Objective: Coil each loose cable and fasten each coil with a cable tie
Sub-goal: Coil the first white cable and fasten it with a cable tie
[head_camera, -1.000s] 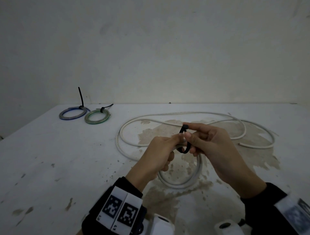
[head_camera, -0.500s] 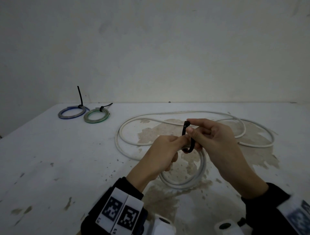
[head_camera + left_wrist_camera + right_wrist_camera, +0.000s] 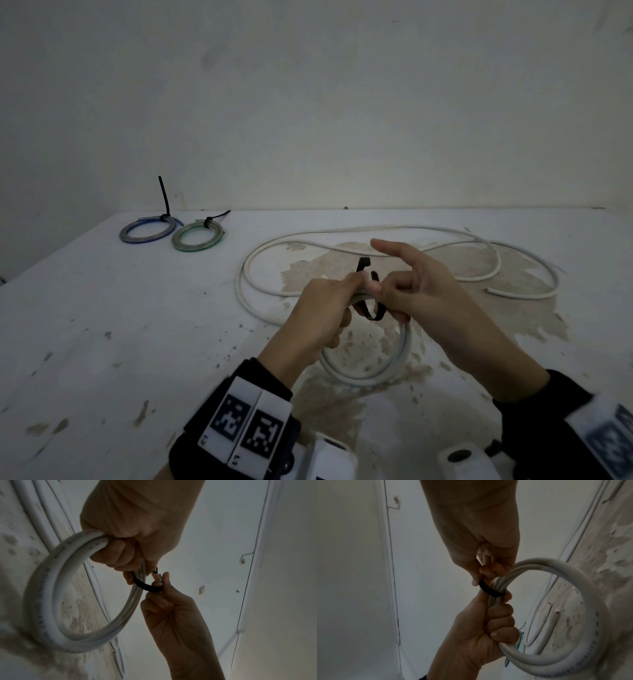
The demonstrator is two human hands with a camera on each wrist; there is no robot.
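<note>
We grip a small coil of white cable (image 3: 370,375) in our left hand (image 3: 318,315), fingers curled round the bundled turns and lifting the coil off the table (image 3: 137,325). A black cable tie (image 3: 371,308) loops under the bundle just beside the left fist; its two ends stand up apart, not joined, above the strands. Our right hand (image 3: 428,294) pinches the tie with thumb and curled fingers, while its forefinger points out straight to the left above the tie.

From the left wrist view, the coil (image 3: 56,601) hangs as a ring of two or three turns below the left hand (image 3: 137,524), and the tie (image 3: 147,586) wraps the strands between the two hands, with the right hand (image 3: 173,609) pinching it from below. The right wrist view shows the black band (image 3: 489,591) lying across the strands, between the right hand (image 3: 481,550) and the left hand (image 3: 481,630).

The rest of the white cable trails loose over the table in wide loops to the far right, its end lying free at the right. At the far left sit a blue coil (image 3: 147,231) and a green coil (image 3: 197,236), touching or nearly so, each bound with a black tie whose tail sticks out.
</note>
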